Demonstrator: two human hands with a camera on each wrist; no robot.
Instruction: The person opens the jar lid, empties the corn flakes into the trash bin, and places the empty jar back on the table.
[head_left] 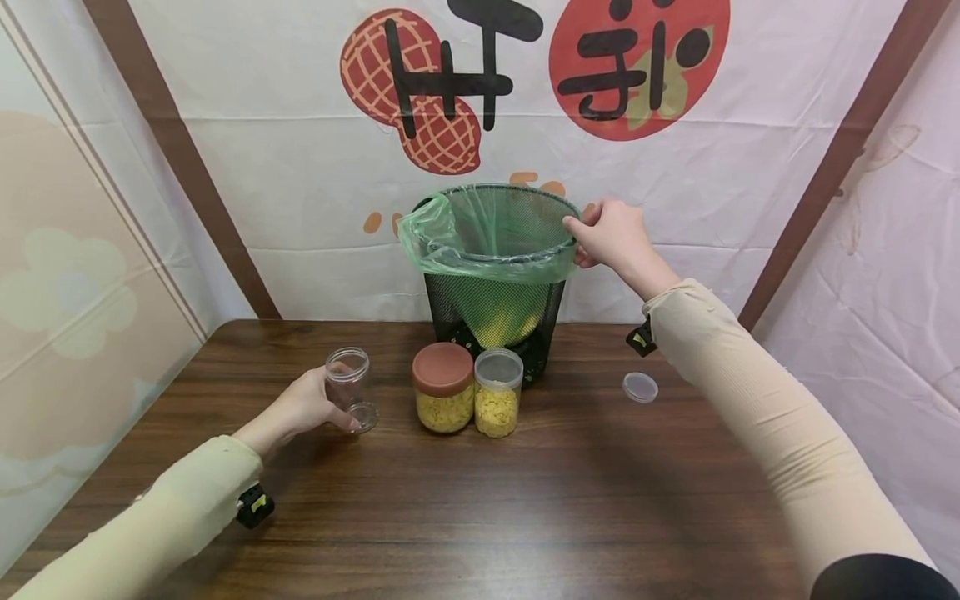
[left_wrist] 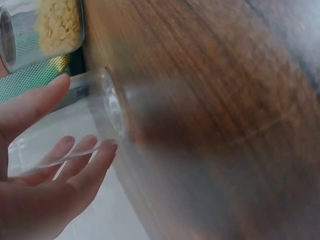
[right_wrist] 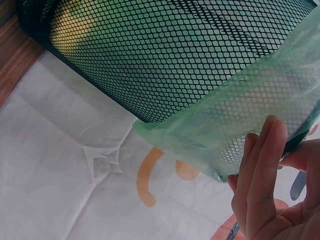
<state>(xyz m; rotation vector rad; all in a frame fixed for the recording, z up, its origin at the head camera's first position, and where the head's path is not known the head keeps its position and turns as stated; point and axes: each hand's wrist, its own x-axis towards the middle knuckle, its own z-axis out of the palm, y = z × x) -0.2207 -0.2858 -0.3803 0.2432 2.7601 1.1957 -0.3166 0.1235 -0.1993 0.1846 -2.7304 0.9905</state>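
My left hand (head_left: pixel 309 403) grips an empty clear plastic jar (head_left: pixel 348 385) that stands without a lid on the table's left side. In the left wrist view its thumb and fingers lie on opposite sides of the jar (left_wrist: pixel 82 107). At the back, my right hand (head_left: pixel 618 240) pinches the right rim of a black mesh trash bin (head_left: pixel 444 302) lined with a green plastic bag (head_left: pixel 517 268). The bag is folded over the rim, and its edge (right_wrist: pixel 200 135) hangs beside the fingers in the right wrist view. Something yellow shows low inside the bin through the mesh.
Before the bin stand a jar with a reddish-brown lid (head_left: pixel 443 371) and a clear-lidded jar (head_left: pixel 498 398), both holding yellow flakes. A loose clear lid (head_left: pixel 641 387) lies to the right on the wooden table (head_left: pixel 480 517). A printed cloth (head_left: pixel 315 192) hangs behind.
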